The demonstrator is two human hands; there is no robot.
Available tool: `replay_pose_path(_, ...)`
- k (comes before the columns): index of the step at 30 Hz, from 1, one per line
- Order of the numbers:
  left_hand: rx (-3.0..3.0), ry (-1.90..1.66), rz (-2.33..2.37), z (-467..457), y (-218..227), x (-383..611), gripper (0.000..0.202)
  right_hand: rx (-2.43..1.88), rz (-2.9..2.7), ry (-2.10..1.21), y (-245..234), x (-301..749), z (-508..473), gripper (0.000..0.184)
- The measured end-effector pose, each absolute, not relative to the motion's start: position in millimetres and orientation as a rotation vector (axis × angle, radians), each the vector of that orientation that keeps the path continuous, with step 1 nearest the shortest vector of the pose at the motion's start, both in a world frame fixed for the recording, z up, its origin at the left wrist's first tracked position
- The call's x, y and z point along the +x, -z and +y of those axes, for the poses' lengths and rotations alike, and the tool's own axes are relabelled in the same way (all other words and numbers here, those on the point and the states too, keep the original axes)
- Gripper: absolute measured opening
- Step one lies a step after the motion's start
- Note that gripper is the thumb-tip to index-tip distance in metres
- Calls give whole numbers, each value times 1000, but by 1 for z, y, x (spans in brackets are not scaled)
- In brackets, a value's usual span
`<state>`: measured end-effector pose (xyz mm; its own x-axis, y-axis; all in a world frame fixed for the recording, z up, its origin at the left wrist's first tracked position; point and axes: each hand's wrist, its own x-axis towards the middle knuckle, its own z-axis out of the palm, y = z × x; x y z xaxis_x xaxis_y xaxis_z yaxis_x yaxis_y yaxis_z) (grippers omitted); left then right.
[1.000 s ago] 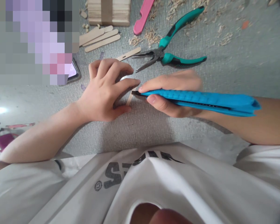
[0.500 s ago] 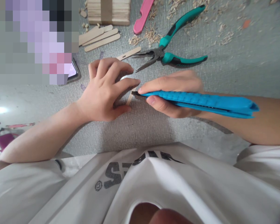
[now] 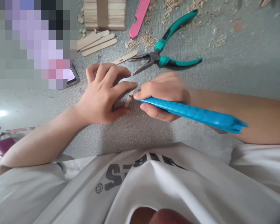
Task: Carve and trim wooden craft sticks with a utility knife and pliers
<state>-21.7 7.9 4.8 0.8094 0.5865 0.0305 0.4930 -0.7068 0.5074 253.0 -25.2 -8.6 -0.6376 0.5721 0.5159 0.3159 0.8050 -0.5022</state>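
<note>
My left hand [image 3: 102, 91] presses down with bent fingers on a small wooden craft stick [image 3: 128, 101] lying on the grey textured surface; most of the stick is hidden under the fingers. My right hand [image 3: 163, 95] grips a long blue utility knife [image 3: 191, 112], its dark tip touching the stick right beside my left fingertips. The knife's body angles back to the right over my forearm.
Teal-handled long-nose pliers [image 3: 165, 56] lie open just beyond my hands. A notched stick [image 3: 124, 57], loose sticks [image 3: 96, 42], a banded stick bundle [image 3: 105, 14], a pink stick [image 3: 138, 17] and wood shavings [image 3: 147, 39] sit farther back. A phone corner [image 3: 72, 76] lies left.
The knife's rear end has swung downward and my right hand has shifted slightly left, so the tip sits closer to my left fingers. The left hand keeps its hold.
</note>
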Motion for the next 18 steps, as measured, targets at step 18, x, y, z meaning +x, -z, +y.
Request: replay_pose_path(18, 2603, -325, 814, 3, -2, -24, 62, -658, -2208, -519, 20, 237, -24, 10)
